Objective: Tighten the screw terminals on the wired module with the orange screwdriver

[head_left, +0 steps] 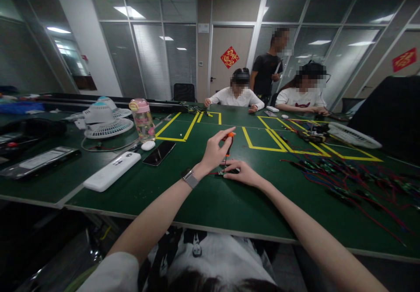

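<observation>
My left hand, with a watch on its wrist, is closed around a screwdriver with an orange and black handle. The screwdriver stands nearly upright, its shaft pointing down at a small green circuit board on the table. A short red wire leads off the board to the left. My right hand rests low on the table, its fingertips pinching the board's right side. Whether the tip sits in a screw is too small to tell.
On the green table, a phone, a white power bank, a bottle and white fans stand left. Wired boards lie heaped right. Yellow tape marks boxes. Two people sit opposite; another stands behind.
</observation>
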Available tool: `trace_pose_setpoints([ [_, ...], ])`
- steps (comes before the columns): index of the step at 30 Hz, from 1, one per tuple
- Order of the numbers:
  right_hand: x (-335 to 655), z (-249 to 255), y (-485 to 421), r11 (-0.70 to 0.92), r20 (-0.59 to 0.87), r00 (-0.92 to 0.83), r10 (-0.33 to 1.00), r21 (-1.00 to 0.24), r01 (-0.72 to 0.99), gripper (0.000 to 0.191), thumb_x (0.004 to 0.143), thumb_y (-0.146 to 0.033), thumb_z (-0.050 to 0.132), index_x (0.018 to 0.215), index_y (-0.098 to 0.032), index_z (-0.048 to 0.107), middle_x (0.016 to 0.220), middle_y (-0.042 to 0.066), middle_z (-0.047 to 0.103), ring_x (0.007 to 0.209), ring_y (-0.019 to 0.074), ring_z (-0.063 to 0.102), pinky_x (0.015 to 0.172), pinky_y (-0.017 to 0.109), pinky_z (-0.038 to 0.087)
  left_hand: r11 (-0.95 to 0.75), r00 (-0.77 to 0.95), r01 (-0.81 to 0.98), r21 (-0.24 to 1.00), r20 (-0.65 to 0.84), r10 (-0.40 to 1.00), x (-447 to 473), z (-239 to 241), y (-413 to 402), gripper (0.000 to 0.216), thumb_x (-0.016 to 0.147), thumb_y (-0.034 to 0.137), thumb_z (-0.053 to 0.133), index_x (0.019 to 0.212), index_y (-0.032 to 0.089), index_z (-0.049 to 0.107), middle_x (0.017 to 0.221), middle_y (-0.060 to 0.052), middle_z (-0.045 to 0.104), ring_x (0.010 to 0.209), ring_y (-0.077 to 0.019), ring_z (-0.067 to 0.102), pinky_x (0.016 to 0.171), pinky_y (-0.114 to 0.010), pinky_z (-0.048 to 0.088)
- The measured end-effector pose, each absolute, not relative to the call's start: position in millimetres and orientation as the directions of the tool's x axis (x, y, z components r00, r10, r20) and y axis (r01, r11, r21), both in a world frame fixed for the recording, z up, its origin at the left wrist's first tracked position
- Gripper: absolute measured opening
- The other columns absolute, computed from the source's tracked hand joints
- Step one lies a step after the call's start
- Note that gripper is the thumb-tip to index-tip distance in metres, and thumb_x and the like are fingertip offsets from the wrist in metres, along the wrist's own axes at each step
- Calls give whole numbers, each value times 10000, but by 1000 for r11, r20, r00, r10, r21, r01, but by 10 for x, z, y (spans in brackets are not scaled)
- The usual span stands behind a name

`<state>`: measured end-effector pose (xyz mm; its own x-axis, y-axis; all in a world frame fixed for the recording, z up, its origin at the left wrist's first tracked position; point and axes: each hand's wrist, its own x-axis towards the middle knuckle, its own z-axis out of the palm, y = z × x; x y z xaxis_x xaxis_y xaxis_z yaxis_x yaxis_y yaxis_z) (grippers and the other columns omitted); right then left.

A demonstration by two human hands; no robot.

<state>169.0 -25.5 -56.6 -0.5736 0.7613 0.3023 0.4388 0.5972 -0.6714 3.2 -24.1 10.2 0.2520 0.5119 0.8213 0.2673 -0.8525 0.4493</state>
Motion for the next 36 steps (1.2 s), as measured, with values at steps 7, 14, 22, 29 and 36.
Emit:
trace_pose_setpoints([
  [7,1692,-575,-248,597,304,-574,761,-674,435,237,741,-389,681,899,-226,748,1198,86,638,1160,255,542,1022,438,381,-821,171,468,325,879,446,17,88,-277,238,859,333,557,1036,197,640,953,-60,547,902,-170,538,821,-302,456],
  [14,1696,-573,-247,595,296,-580,759,-677,433,242,744,-393,678,915,-236,745,1209,81,634,1170,257,535,1031,451,367,-847,211,229,480,825,524,35,134,-273,305,938,204,381,1169,208,580,1019,-51,635,937,-147,588,855,-283,458],
  [22,1695,-575,-243,593,299,-571,765,-674,441,240,739,-401,684,915,-250,744,1213,81,632,1177,261,534,1047,473,345,-813,153,449,371,864,479,-9,110,-250,245,885,289,513,1079,217,644,972,-57,552,915,-164,543,835,-296,452],
  [29,1697,-570,-244,603,299,-581,757,-661,446,252,751,-408,673,932,-246,740,1218,87,629,1176,258,538,1059,475,329,-811,126,166,561,803,582,21,105,-197,289,919,185,415,1142,201,599,1048,-54,645,976,-149,590,874,-292,457],
  [36,1704,-577,-241,611,305,-589,748,-663,432,244,753,-405,672,933,-254,739,1218,82,629,1186,263,529,1031,476,364,-780,65,296,551,804,592,7,118,-193,166,801,255,638,955,210,679,875,-21,576,803,-124,552,788,-261,459],
])
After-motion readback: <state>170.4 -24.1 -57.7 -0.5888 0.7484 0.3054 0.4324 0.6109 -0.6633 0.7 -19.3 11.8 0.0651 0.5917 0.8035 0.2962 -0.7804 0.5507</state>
